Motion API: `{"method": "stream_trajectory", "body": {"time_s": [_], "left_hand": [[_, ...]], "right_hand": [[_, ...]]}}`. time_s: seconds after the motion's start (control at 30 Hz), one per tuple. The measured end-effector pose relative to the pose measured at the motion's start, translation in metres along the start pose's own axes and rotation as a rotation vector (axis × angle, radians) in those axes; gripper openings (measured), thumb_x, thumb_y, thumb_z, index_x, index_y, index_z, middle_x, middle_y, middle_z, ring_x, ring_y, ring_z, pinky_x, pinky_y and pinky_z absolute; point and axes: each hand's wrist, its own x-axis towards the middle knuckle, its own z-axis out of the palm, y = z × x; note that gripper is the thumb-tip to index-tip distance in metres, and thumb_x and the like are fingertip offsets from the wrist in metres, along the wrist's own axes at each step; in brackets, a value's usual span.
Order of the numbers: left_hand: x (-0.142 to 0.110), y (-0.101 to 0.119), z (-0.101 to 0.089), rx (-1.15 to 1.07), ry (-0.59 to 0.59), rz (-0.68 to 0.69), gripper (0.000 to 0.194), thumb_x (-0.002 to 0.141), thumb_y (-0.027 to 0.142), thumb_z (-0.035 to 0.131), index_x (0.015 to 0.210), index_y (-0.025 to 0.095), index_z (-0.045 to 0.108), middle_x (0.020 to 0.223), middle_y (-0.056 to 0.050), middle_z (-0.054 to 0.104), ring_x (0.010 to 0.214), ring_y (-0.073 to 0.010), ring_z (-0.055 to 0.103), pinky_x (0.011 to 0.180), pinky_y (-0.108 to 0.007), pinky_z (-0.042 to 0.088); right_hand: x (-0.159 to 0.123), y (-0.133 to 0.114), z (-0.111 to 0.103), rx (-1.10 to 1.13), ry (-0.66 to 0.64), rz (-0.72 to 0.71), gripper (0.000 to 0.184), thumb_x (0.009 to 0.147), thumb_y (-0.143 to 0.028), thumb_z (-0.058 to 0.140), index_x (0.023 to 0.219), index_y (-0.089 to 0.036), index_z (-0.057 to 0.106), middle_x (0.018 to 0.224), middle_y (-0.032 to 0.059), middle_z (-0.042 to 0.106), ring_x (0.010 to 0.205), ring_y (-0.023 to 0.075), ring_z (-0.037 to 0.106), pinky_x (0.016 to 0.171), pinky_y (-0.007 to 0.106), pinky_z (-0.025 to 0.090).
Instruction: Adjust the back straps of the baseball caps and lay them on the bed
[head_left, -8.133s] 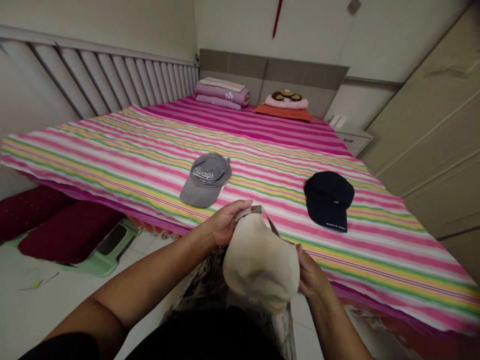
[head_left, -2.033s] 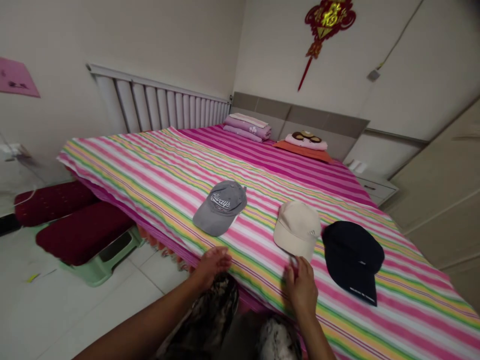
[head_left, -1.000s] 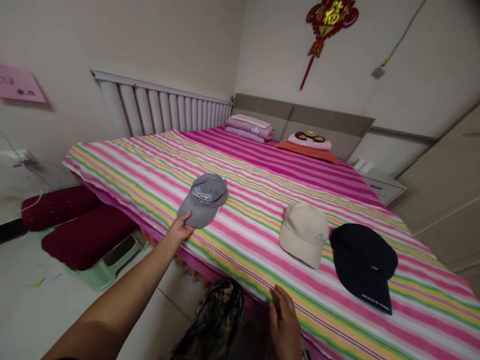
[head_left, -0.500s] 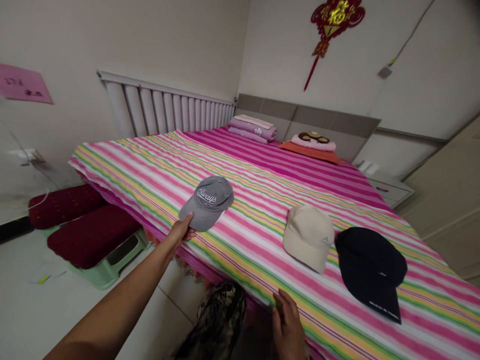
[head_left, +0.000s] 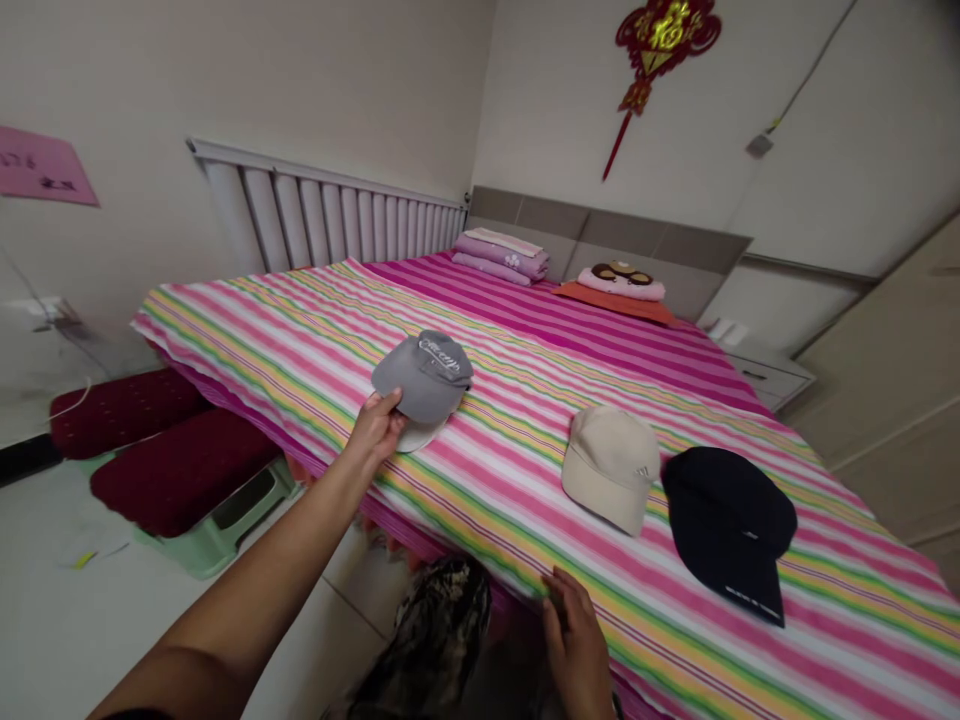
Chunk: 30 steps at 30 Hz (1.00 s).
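My left hand (head_left: 381, 425) pinches the brim of a grey baseball cap (head_left: 429, 378) with white script on its front, thumb on top. The cap is tilted, its brim raised toward me. Beneath it shows a pale, curved edge (head_left: 420, 433), perhaps the brim of another cap; the rest is hidden. My right hand (head_left: 576, 635) rests at the bed's near edge, fingers loosely stretched and thumb apart, with nothing in it. Farther right, a beige cap (head_left: 611, 465) lies on the striped sheet (head_left: 502, 480), and a dark navy cap (head_left: 727, 530) lies beside it.
Folded purple bedding (head_left: 502, 258) and a pink folded item (head_left: 621, 284) on an orange cloth lie near the headboard (head_left: 615, 232). A radiator (head_left: 330, 205) runs along the left wall. Dark red-topped stools (head_left: 184, 470) stand left of the bed, a white nightstand (head_left: 765, 375) right.
My left hand has lifted the grey cap's brim and moved it slightly up and right, uncovering more of the pale edge beneath. My right hand stays by the bed edge.
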Motion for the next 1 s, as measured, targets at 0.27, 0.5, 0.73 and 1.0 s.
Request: {"method": "stream_trajectory", "body": {"time_s": [0.27, 0.5, 0.73, 1.0], "left_hand": [[-0.09, -0.055, 0.002, -0.367, -0.556, -0.418, 0.039, 0.062, 0.014, 0.068, 0.1, 0.017, 0.061, 0.085, -0.004, 0.07, 0.077, -0.0187, 0.065, 0.08, -0.032, 0.049], [-0.165, -0.106, -0.06, -0.303, -0.827, -0.889, 0.043, 0.05, 0.009, 0.072, 0.092, 0.014, 0.067, 0.085, -0.007, 0.07, 0.084, -0.0236, 0.064, 0.082, -0.034, 0.045], [-0.135, -0.075, -0.032, -0.358, -0.991, -0.891, 0.05, 0.065, 0.042, 0.065, 0.103, 0.01, 0.062, 0.095, -0.014, 0.067, 0.097, -0.0288, 0.059, 0.086, -0.039, 0.04], [-0.127, -0.058, 0.006, -0.304, -0.88, -0.72, 0.058, 0.058, 0.03, 0.072, 0.109, 0.01, 0.056, 0.091, -0.013, 0.067, 0.091, -0.0283, 0.061, 0.083, -0.037, 0.043]], "right_hand": [[0.039, -0.065, -0.017, 0.985, -0.263, 0.543, 0.049, 0.067, -0.062, 0.055, 0.086, -0.019, 0.067, 0.09, 0.0116, 0.07, 0.092, 0.0283, 0.061, 0.087, 0.045, 0.042], [0.056, -0.076, -0.049, 1.264, -0.039, 0.569, 0.031, 0.063, -0.054, 0.064, 0.075, -0.026, 0.07, 0.079, 0.004, 0.073, 0.082, 0.0261, 0.066, 0.088, 0.047, 0.043], [0.036, -0.084, -0.058, 1.121, -0.216, 0.414, 0.035, 0.052, -0.051, 0.073, 0.071, -0.022, 0.07, 0.066, 0.0094, 0.072, 0.089, 0.0336, 0.063, 0.082, 0.052, 0.045], [0.017, -0.066, -0.076, 1.042, -0.185, 0.402, 0.051, 0.054, -0.063, 0.063, 0.087, -0.024, 0.069, 0.072, 0.0111, 0.072, 0.085, 0.0351, 0.064, 0.082, 0.054, 0.042]]}}
